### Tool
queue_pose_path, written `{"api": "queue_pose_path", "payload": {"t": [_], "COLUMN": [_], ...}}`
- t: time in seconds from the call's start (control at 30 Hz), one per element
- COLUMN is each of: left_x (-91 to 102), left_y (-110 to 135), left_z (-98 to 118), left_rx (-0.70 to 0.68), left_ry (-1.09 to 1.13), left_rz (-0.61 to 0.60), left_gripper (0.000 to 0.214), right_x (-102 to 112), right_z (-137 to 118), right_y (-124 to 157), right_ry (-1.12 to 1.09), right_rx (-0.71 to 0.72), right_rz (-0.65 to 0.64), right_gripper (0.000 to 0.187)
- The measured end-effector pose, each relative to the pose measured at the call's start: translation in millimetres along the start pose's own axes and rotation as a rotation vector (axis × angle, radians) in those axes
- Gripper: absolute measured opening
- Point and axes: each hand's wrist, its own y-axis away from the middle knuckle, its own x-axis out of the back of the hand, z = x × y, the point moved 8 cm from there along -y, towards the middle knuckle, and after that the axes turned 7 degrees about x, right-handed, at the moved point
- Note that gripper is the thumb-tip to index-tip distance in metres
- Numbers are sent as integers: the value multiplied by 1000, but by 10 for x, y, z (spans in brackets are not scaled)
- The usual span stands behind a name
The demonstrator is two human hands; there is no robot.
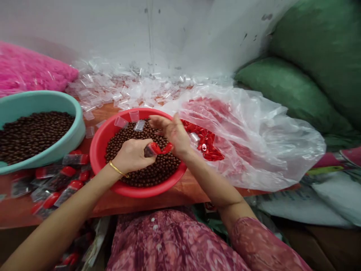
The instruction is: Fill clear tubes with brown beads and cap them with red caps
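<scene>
My left hand (pixel 134 155) is closed around a small clear plastic container (pixel 149 150) with dark contents and a red cap (pixel 155 148). The cap's red lid (pixel 167 148) sticks out to the right, apparently flipped up. My right hand (pixel 172 133) is just beyond it, fingers stretched and apart. Whether its palm touches the lid, I cannot tell. Both hands are over a red basin (pixel 138 192) of shiny brown beads (pixel 143 177). A few clear empty containers (pixel 139 125) lie on the beads near the far rim.
A teal basin (pixel 80 124) of brown beads stands left. Filled red-capped containers (pixel 69 190) lie before it. Clear containers (pixel 113 88) pile along the wall. A plastic bag (pixel 270 150) with red caps (pixel 208 143) lies right. Green sacks (pixel 284 90) and a pink bag (pixel 31 69) flank the table.
</scene>
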Motion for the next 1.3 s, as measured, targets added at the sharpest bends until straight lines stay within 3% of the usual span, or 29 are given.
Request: {"api": "queue_pose_path", "payload": {"t": [0.1, 0.17, 0.23, 0.37, 0.5, 0.67, 0.83, 0.97, 1.13, 1.23, 1.3], "left_x": [46, 6, -78, -249, -349, -420, -471, -462, -292, 52, 340], "left_y": [13, -8, -38, -41, 15, 60, 104, 67, -27, 68, 267], "left_z": [-39, -38, -4, 115, 159, 134, 132, 75, 106, 4, -296], "left_rx": [52, 77, 84, 56, 51, 45, -2, -4, -2, 93, 246], "left_ry": [82, 141, 174, 102, -41, -116, -128, -169, -149, -70, -39], "left_rz": [15, -1, -36, -112, -193, -264, -309, -288, -137, 47, 188], "left_gripper": [18, 17, 15, 16, 22, 25, 27, 25, 18, 24, 27], "right_x": [495, 638, 536, 65, -238, -319, -342, -345, -215, 180, 563], "right_z": [37, 81, 106, 107, 189, 333, 364, 307, 102, -63, -90], "right_y": [93, 162, 196, 147, 62, 102, 153, 100, 57, 118, 180], "right_ry": [192, 261, 278, 228, 166, 180, 269, 237, 206, 301, 473], "right_rx": [44, 56, 78, 91, -5, -26, 92, 126, 168, 252, 238], "right_rz": [170, 240, 198, 23, -144, -193, -217, -166, 42, 174, 170], "right_gripper": [69, 69, 71, 75, 76, 66, 72, 74, 85, 73, 51]}}
